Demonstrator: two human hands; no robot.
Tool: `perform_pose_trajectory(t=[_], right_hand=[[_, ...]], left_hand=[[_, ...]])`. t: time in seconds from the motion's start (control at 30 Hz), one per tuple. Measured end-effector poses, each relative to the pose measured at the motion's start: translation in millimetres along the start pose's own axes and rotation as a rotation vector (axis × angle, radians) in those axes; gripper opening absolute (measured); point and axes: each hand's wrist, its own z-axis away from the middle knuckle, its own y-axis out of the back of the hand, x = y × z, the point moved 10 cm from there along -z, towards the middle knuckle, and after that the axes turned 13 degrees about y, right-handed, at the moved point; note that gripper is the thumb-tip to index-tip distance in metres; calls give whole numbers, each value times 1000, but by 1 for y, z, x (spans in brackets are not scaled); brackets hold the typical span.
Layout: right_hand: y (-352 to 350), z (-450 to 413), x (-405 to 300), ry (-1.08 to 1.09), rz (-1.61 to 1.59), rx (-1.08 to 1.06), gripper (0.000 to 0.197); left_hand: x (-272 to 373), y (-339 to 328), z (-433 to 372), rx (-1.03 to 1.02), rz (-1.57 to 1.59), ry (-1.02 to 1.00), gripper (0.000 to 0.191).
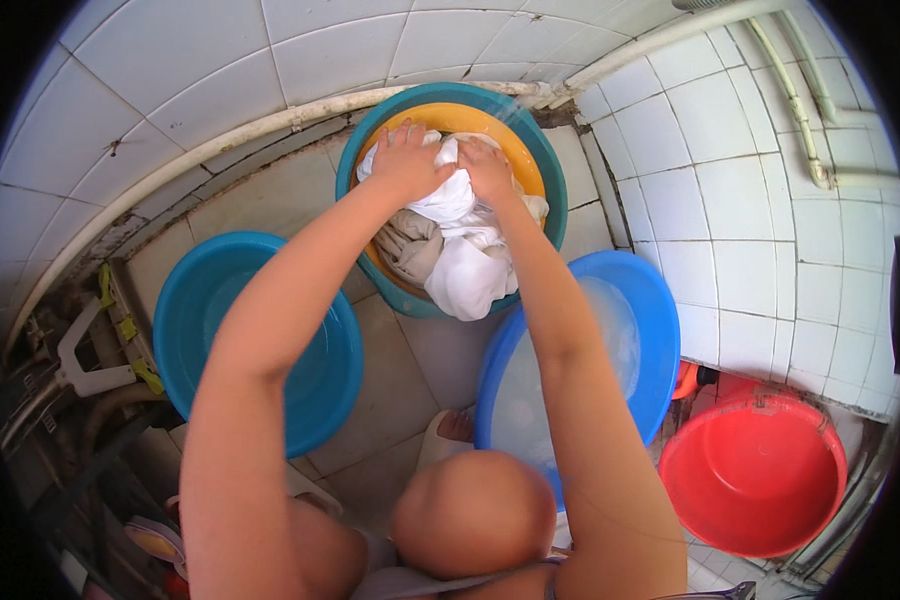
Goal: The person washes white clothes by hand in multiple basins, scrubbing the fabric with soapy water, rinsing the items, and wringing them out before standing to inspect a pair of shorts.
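Wet white cloth (469,274) is heaped in a yellow-orange basin (469,114), part of it hanging over the near rim. That basin sits inside a larger teal tub (551,150). Greyish-beige fabric (412,244) lies bunched on the left of the heap. My left hand (407,163) rests on top of the white cloth, fingers spread toward the far rim. Close beside it, my right hand (487,166) lies on the same cloth with its fingers bent; whether they grip the fabric is not clear. A pale, blurred streak like running water (516,109) crosses the far right rim.
A turquoise basin (184,322) of water stands left, a blue basin (656,337) of cloudy water right. Farther right is a red basin (757,465). A pipe (300,116) runs along the tiled wall. A mop-like tool (94,360) leans at left. My knee (474,514) is in front.
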Motion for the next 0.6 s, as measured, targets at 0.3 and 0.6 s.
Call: perform_pose_trajectory(t=[0.3,0.6], right_hand=[[3,42,-40,-140,591,-20,31],[7,44,-21,-274,595,-52,39]], left_hand=[[-23,-58,11,-118,15,236,49],[-14,-58,11,-79,-119,269,46]])
